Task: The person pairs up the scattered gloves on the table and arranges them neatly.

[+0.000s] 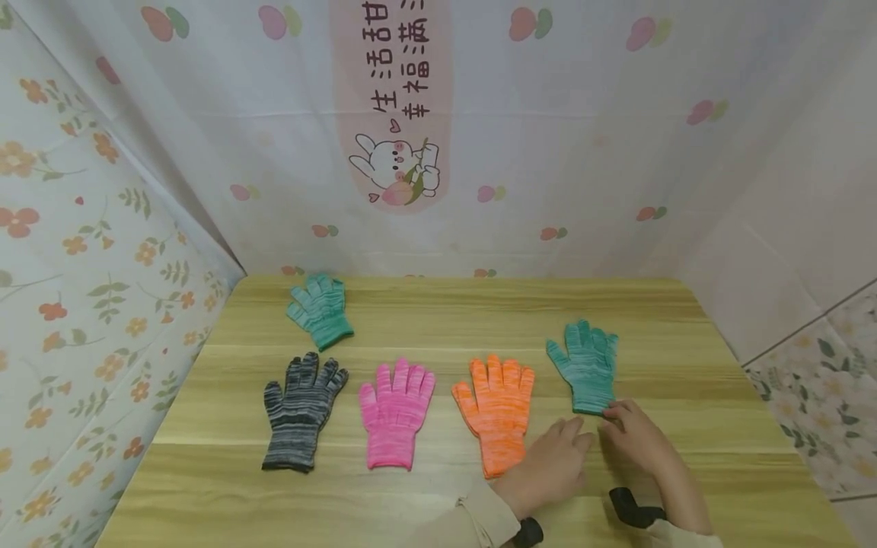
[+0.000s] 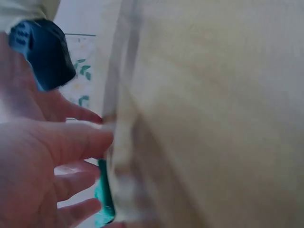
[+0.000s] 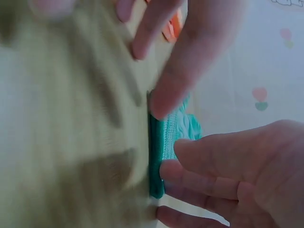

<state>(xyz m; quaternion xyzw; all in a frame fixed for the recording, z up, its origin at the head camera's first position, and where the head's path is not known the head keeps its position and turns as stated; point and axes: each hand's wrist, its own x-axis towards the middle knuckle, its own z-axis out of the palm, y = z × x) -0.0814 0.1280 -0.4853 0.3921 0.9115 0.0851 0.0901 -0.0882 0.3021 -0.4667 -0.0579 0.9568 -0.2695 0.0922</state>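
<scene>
A teal knit glove lies flat at the right of the table, fingers pointing to the back and darker green cuff toward me. My right hand is at the right corner of that cuff, its fingertips touching the edge. In the right wrist view, loosely bent fingers lie along the green cuff. To the left, my left hand hovers with relaxed fingers just in front of the cuff. Its forearm side overlaps the cuff of an orange glove in the head view. Neither hand grips anything.
A pink glove and a black-grey glove lie left of the orange one. Another teal glove rests tilted at the back left. Printed curtains stand behind the wooden table.
</scene>
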